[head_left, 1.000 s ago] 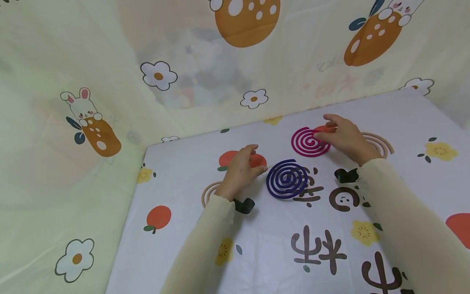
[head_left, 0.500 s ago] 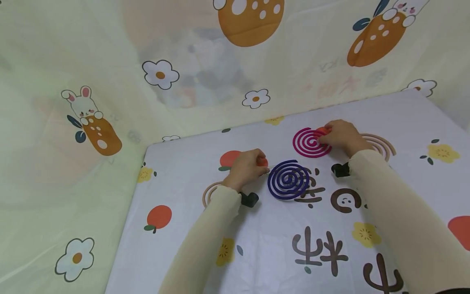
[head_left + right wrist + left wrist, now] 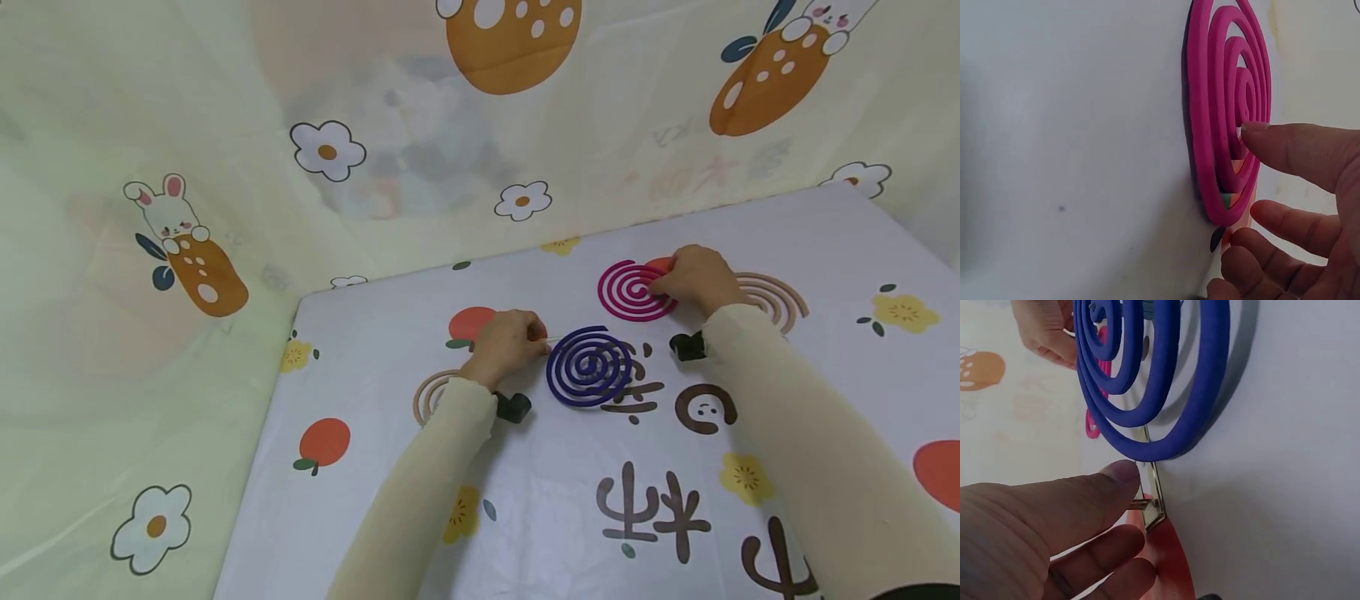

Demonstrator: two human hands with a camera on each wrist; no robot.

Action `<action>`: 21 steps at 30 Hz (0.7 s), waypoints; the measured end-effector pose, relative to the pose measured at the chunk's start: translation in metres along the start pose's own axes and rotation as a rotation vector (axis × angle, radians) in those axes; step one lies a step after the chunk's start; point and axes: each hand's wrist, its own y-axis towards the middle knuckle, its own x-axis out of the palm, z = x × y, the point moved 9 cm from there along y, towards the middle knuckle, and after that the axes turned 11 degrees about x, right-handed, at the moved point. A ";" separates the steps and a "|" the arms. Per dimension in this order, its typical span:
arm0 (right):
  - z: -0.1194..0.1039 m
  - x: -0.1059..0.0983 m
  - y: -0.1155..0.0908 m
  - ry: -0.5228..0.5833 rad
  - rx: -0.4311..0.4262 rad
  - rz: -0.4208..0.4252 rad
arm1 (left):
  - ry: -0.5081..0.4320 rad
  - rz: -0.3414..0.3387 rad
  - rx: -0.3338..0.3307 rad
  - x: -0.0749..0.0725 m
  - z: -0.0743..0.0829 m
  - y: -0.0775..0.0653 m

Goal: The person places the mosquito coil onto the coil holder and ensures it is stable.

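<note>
Blue coil: on the tablecloth (image 3: 547, 500), a shadow beside its outer turn; taken as landmark.
Metal strip (image 3: 1152, 514): gold-toned, running beneath the outer turn of the blue coil (image 3: 588, 365) and out to the wearer's left.
Left hand (image 3: 504, 346): just beside the blue coil, on the wearer's left; thumb and fingers pinch the metal strip.
Pink coil (image 3: 637, 290): beyond the blue coil, toward the wearer's right; lies flat over a printed fruit.
Right hand (image 3: 697, 279): beyond and right of the blue coil; not clenched, thumb and bent fingers apart. Thumb tip at the pink coil's inner turns; I cannot tell if it presses.
Sleeves: cream, reaching in from the near side, left and right of the blue coil.
Backdrop (image 3: 240, 100): pale sheet behind the blue coil, printed with rabbits and flowers.
</note>
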 end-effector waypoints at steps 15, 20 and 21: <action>0.003 0.002 0.001 -0.010 0.117 0.008 | 0.033 0.057 -0.008 -0.005 -0.007 -0.003; 0.002 0.001 0.002 -0.024 0.112 -0.001 | 0.064 0.076 -0.027 -0.008 -0.009 -0.004; 0.002 0.001 0.001 -0.026 0.110 -0.007 | 0.067 0.077 -0.032 -0.009 -0.009 -0.004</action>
